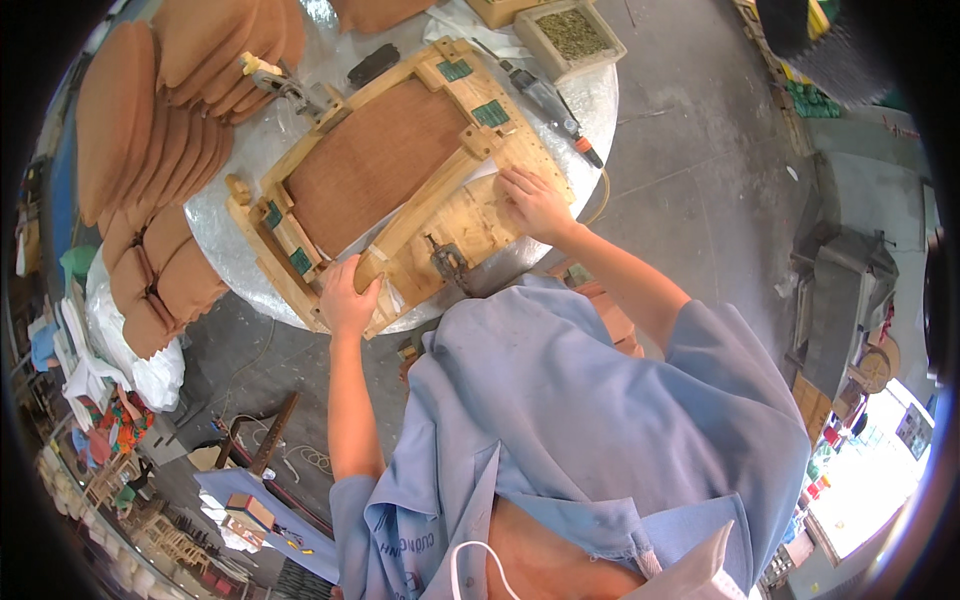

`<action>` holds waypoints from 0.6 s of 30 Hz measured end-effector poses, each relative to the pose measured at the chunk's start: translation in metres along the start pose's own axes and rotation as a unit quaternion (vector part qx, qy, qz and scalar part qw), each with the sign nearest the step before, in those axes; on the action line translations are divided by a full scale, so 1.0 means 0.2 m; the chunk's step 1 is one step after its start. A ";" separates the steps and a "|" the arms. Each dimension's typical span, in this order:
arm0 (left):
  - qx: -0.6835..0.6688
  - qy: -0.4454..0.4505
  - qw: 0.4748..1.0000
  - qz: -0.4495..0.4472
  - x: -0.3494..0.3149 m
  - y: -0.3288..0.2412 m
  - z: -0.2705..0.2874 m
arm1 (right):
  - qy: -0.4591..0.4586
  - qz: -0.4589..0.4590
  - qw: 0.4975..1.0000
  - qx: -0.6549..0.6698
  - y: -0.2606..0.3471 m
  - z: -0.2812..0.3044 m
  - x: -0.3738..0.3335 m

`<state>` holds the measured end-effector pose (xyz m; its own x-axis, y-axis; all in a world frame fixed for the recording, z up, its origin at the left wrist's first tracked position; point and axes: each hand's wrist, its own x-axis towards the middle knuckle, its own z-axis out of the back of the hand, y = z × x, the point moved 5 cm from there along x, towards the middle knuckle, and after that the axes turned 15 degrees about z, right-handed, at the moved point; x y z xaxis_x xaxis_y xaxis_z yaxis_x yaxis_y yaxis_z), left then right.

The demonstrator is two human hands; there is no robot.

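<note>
A wooden jig (420,228) with raised bars lies tilted on a round table. Inside its frame rests a flat brown panel (370,165). Around the near-left end of the loose-looking front bar (425,205), my left hand (348,300) has its thumb and fingers closed. My right hand (537,207) lies on the right part of the jig's board, fingers stretched over the wood. White strips show along the bar. A metal toggle clamp (449,262) sits at the near edge, between my hands. Another clamp (290,88) stands at the far-left side.
Brown cushion-shaped pieces (120,130) are stacked at the left. A power tool (545,100) with a cord lies right of the jig, below a tray of green bits (570,38). A dark block (374,64) sits behind. The table (600,120) has a plastic-wrapped top.
</note>
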<state>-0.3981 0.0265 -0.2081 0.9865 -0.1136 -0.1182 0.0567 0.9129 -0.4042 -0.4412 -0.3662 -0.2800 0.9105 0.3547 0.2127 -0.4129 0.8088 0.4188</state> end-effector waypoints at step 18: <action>0.010 0.049 0.996 -0.071 0.18 0.00 -0.15 | -0.188 -0.176 0.947 0.193 -0.11 0.16 0.20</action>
<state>-0.3665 0.0110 -0.2405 0.9485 -0.2790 -0.1503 0.1981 0.8922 -0.4060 -0.3972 -0.3846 -0.2524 0.9503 -0.1556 0.2697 -0.1301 0.5885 0.7979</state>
